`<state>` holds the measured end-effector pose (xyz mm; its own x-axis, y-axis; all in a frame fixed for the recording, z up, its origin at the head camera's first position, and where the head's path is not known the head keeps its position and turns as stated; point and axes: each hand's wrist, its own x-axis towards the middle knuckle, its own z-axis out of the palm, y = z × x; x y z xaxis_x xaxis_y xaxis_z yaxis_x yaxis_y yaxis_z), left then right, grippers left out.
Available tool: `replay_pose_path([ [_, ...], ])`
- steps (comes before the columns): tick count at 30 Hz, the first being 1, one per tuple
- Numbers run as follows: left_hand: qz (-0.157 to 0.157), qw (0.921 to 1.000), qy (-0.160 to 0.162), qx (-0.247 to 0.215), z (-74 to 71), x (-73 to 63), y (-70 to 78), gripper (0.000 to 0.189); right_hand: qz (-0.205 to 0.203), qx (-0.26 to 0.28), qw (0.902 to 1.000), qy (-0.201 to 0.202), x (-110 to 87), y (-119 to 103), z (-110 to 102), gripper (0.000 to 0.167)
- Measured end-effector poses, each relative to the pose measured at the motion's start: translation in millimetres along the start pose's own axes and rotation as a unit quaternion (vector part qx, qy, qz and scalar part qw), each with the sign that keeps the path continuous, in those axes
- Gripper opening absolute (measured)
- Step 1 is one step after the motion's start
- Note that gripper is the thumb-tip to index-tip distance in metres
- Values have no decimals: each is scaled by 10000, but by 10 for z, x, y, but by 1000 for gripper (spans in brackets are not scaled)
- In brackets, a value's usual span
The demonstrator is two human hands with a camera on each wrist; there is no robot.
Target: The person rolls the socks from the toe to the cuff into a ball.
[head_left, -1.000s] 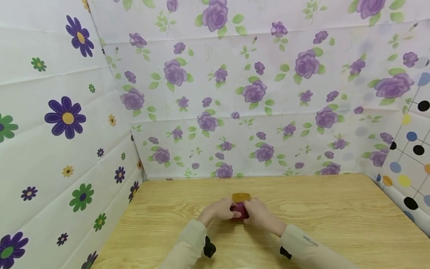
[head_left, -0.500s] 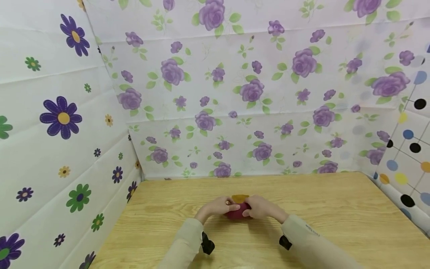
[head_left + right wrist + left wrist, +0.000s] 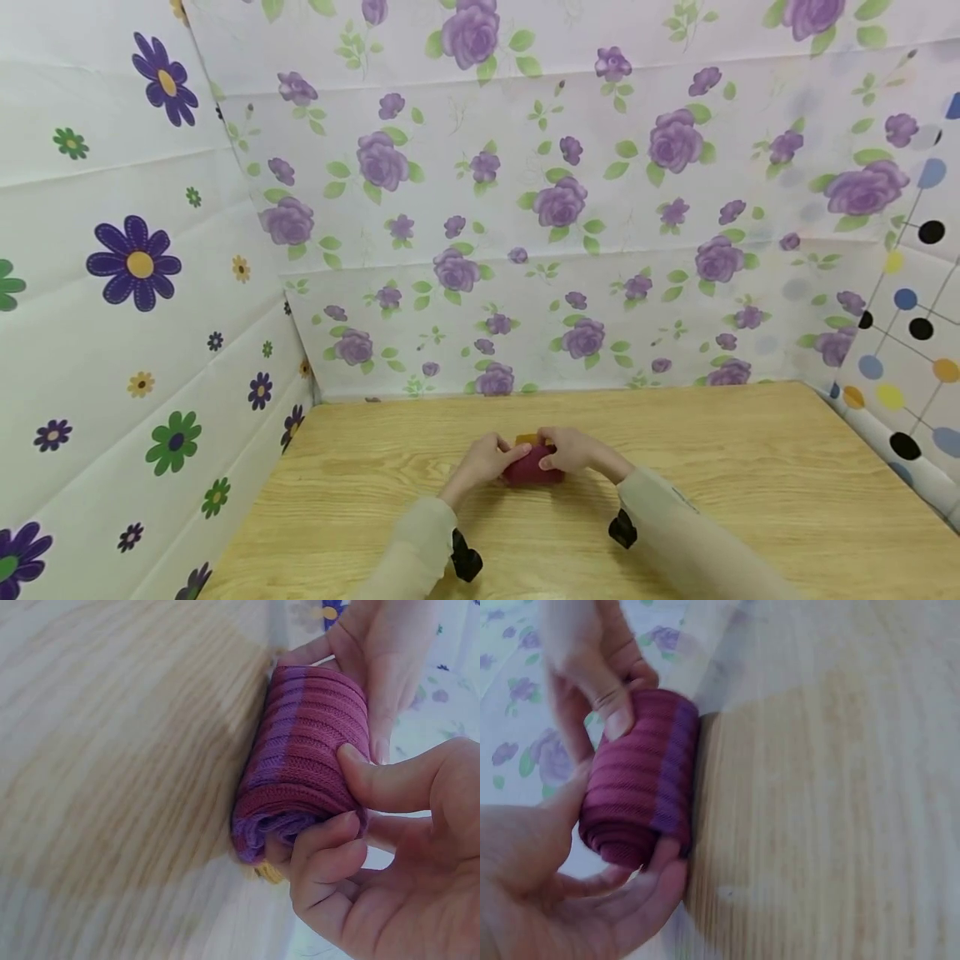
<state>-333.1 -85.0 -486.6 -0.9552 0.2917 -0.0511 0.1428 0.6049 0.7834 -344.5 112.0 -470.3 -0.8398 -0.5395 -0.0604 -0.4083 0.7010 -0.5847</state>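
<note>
A rolled-up ribbed knit sock, maroon with a purple stripe, lies on the wooden table between both hands. My left hand grips its left end; in the left wrist view the fingers curl beneath that end of the rolled sock. At the other end my right hand pinches the roll. In the right wrist view its thumb presses on the top while curled fingers hold the spiral end. A yellow-orange knit part shows behind the roll, mostly hidden; whether it belongs to the same sock I cannot tell.
The light wooden table extends around the hands. A rose-patterned sheet hangs along its far edge. A daisy-patterned sheet closes the left side, a dotted one the right. Black wrist cameras sit at the cuffs.
More of the maroon roll shows between the hands, which have spread slightly apart and shifted their grip. Less of the yellow-orange part is visible behind it. The head view has shifted a little.
</note>
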Motion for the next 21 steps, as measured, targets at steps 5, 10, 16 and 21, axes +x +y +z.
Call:
replay_pose_path([
  [5,353,9977,433,396,9,-11,-4,37,575,142,9982,-37,56,-24,-4,12],
  [10,1051,9920,278,634,-33,-26,18,43,886,281,9957,61,86,0,-14,13],
  [16,1562,9820,246,1029,-31,-6,15,37,1097,545,9924,155,94,31,-10,16],
  [21,1675,9767,306,1304,1,37,16,30,1065,653,9920,186,67,12,8,17],
])
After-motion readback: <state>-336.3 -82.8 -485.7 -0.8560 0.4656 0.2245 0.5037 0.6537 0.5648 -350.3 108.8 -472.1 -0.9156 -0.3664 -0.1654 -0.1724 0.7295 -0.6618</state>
